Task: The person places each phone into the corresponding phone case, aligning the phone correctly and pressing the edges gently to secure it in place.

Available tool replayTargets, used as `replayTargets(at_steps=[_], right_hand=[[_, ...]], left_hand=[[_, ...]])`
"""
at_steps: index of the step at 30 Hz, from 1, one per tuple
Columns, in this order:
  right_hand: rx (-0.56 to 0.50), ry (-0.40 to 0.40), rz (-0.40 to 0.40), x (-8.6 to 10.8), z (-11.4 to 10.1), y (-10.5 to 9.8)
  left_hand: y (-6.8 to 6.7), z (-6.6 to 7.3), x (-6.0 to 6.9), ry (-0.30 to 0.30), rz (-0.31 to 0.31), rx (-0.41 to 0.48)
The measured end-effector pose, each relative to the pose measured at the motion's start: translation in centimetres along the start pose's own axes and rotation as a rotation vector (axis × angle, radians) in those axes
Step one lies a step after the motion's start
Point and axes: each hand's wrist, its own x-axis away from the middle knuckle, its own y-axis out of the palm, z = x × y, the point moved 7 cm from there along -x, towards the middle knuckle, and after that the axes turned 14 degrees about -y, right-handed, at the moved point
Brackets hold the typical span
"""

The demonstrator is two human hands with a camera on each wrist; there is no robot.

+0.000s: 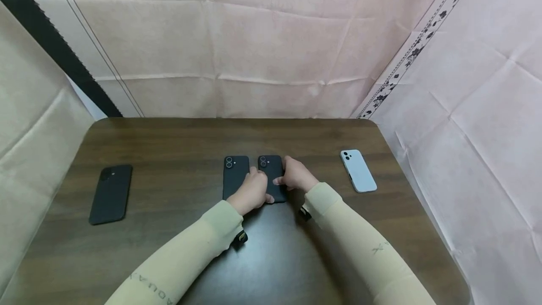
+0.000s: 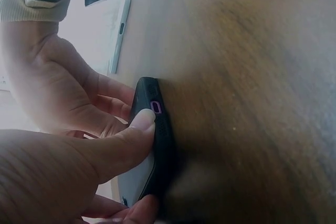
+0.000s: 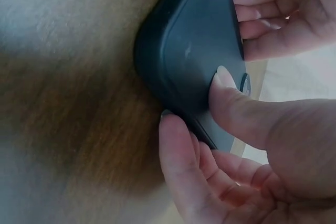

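A black phone (image 1: 272,169) in a dark case lies back up at the middle of the table, its two round lenses at the top left. My left hand (image 1: 251,191) holds its left side, with the thumb on the bottom edge beside the purple-rimmed port, as the left wrist view shows. On the other side, my right hand (image 1: 298,174) grips the right edge; in the right wrist view its thumb (image 3: 231,95) presses on the back and the fingers curl along the side. A second black phone (image 1: 233,179) lies just left, partly covered by my left hand.
Far left on the wooden table (image 1: 169,229) lies another black phone (image 1: 111,194). A light blue phone (image 1: 359,171) rests at the right, camera side up. Pale cloth sheets (image 1: 271,51) hang behind the table and at both sides.
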Motion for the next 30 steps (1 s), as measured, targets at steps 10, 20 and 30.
replayTargets(at_steps=[10,20,30], right_hand=[[-0.041,-0.012,-0.021,-0.15,0.36,0.53],[-0.009,-0.008,-0.012,-0.53,0.29,0.3],[-0.01,0.013,-0.036,-0.85,0.08,0.23]], left_hand=[[0.12,0.57,0.09,0.039,0.025,-0.072],[-0.17,0.75,0.01,0.038,0.019,-0.05],[-0.34,0.9,-0.09,0.08,0.038,-0.107]])
